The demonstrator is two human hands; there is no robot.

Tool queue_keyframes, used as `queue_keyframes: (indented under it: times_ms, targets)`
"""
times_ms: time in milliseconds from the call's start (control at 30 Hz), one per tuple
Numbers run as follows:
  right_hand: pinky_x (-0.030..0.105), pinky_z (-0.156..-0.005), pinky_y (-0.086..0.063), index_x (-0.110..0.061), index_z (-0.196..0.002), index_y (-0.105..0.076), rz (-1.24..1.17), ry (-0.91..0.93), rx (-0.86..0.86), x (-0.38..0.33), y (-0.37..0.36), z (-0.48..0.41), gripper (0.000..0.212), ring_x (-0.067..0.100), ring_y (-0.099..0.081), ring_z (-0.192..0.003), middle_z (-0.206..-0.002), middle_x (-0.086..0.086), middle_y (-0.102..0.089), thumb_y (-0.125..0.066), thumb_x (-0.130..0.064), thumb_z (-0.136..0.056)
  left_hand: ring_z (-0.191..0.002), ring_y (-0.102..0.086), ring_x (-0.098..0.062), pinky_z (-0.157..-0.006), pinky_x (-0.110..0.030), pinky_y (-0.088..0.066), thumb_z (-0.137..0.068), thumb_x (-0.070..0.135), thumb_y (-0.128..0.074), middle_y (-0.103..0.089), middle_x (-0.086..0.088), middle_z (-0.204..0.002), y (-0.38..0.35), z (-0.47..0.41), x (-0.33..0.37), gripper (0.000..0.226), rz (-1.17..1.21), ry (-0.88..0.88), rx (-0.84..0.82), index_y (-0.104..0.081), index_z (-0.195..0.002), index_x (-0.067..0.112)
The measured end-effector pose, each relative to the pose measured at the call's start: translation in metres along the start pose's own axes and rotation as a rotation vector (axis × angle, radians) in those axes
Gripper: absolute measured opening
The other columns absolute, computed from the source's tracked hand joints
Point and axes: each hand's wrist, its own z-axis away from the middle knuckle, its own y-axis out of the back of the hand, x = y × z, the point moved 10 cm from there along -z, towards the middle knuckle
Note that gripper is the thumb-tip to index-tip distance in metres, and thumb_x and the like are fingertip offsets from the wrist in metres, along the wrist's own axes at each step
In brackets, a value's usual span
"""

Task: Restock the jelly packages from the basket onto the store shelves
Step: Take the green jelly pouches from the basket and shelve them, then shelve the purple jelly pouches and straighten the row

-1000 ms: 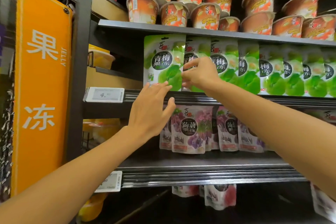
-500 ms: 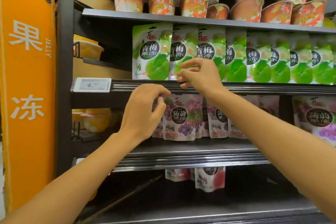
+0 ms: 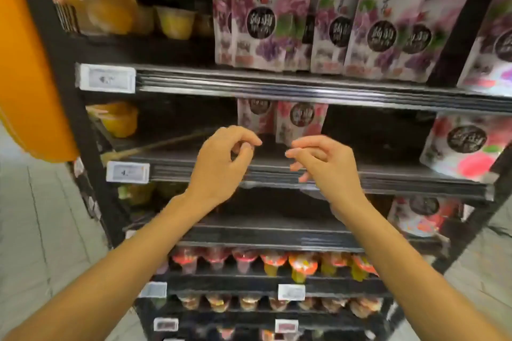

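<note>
Your left hand (image 3: 221,163) and right hand (image 3: 327,163) hang side by side at the centre of the frame, in front of the middle shelf (image 3: 177,171). Both have loosely curled fingers and grip nothing. Just behind them two pink jelly pouches (image 3: 300,122) stand upright on that shelf, with a larger pink pouch (image 3: 465,147) far right. Purple grape jelly pouches (image 3: 257,22) line the shelf above, upper centre. Blurred jelly cups (image 3: 302,263) fill the lower shelves.
</note>
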Motion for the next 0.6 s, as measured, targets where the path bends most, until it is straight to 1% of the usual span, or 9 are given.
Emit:
queue_keyframes:
  times_ms: [167, 300, 367, 400, 467, 500, 533, 567, 600]
  targets:
    - [0.025, -0.051, -0.055, -0.021, -0.092, -0.072, 0.012, -0.335, -0.056, 0.154, 0.020, 0.080, 0.010, 0.011, -0.071, -0.067, -0.081, -0.003, -0.077, -0.068, -0.013, -0.088, -0.076, -0.055, 0.001, -0.069, -0.007, -0.037, -0.095, 0.007, -0.056, -0.068, 0.008, -0.092, -0.066, 0.140, -0.082, 0.022, 0.083, 0.424, -0.132, -0.067, -0.093, 0.025]
    - [0.022, -0.053, -0.053, -0.023, -0.082, -0.073, 0.043, -0.611, -0.081, 0.275, 0.025, 0.162, 0.013, 0.014, -0.066, -0.068, -0.082, 0.005, -0.075, -0.069, -0.013, -0.089, -0.085, -0.062, -0.012, -0.075, -0.017, -0.047, -0.096, 0.005, -0.055, -0.069, -0.008, -0.100, -0.112, 0.282, -0.152, 0.014, 0.123, 0.794, -0.224, -0.068, -0.098, 0.010]
    - [0.017, -0.052, -0.050, -0.024, -0.084, -0.070, 0.053, -0.746, -0.109, 0.329, 0.023, 0.209, 0.016, 0.014, -0.064, -0.070, -0.090, 0.010, -0.071, -0.064, -0.014, -0.094, -0.088, -0.061, 0.004, -0.075, -0.010, -0.044, -0.097, -0.001, -0.053, -0.066, -0.007, -0.109, -0.133, 0.355, -0.176, 0.015, 0.140, 0.918, -0.310, -0.065, -0.097, 0.007]
    - [0.017, -0.051, -0.050, -0.023, -0.086, -0.069, 0.049, -0.816, -0.117, 0.354, 0.022, 0.233, 0.015, 0.011, -0.063, -0.069, -0.092, 0.009, -0.069, -0.062, -0.013, -0.095, -0.088, -0.060, 0.006, -0.075, -0.009, -0.043, -0.097, -0.001, -0.053, -0.065, -0.006, -0.111, -0.142, 0.390, -0.187, 0.015, 0.130, 0.983, -0.347, -0.065, -0.098, 0.007]
    - [0.021, -0.052, -0.053, -0.017, -0.091, -0.069, 0.038, -0.958, -0.102, 0.404, 0.021, 0.282, 0.012, 0.009, -0.062, -0.067, -0.092, 0.011, -0.066, -0.062, -0.008, -0.095, -0.091, -0.060, -0.007, -0.075, -0.010, -0.044, -0.095, -0.003, -0.055, -0.066, -0.007, -0.109, -0.158, 0.459, -0.208, 0.018, 0.109, 1.115, -0.409, -0.066, -0.105, 0.009]
    - [0.026, -0.058, -0.056, -0.010, -0.095, -0.070, 0.044, -1.027, -0.089, 0.426, 0.020, 0.307, 0.010, 0.013, -0.063, -0.071, -0.093, 0.013, -0.067, -0.062, -0.005, -0.094, -0.091, -0.060, -0.014, -0.075, -0.011, -0.045, -0.094, -0.005, -0.055, -0.066, -0.007, -0.106, -0.168, 0.492, -0.216, 0.022, 0.105, 1.175, -0.440, -0.065, -0.109, 0.008]
    - [0.034, -0.071, -0.058, -0.003, -0.101, -0.069, 0.057, -1.089, -0.077, 0.448, 0.019, 0.331, 0.011, 0.021, -0.065, -0.080, -0.099, 0.017, -0.068, -0.061, -0.002, -0.094, -0.091, -0.061, -0.019, -0.076, -0.014, -0.046, -0.094, -0.007, -0.054, -0.066, -0.007, -0.102, -0.176, 0.527, -0.225, 0.025, 0.106, 1.253, -0.461, -0.064, -0.113, 0.005]
    - [0.042, -0.086, -0.056, 0.002, -0.105, -0.067, 0.059, -1.142, -0.069, 0.470, 0.017, 0.355, 0.013, 0.031, -0.065, -0.093, -0.108, 0.022, -0.068, -0.059, 0.001, -0.094, -0.089, -0.062, -0.018, -0.075, -0.017, -0.047, -0.093, -0.010, -0.054, -0.067, -0.006, -0.097, -0.181, 0.564, -0.233, 0.027, 0.116, 1.350, -0.457, -0.062, -0.117, -0.001]
    - [0.048, -0.098, -0.049, 0.003, -0.106, -0.066, 0.058, -1.195, -0.069, 0.491, 0.014, 0.378, 0.014, 0.037, -0.063, -0.104, -0.116, 0.026, -0.066, -0.057, 0.002, -0.095, -0.086, -0.063, -0.011, -0.075, -0.017, -0.048, -0.093, -0.010, -0.053, -0.068, -0.002, -0.094, -0.185, 0.601, -0.242, 0.029, 0.132, 1.457, -0.444, -0.060, -0.121, -0.006]
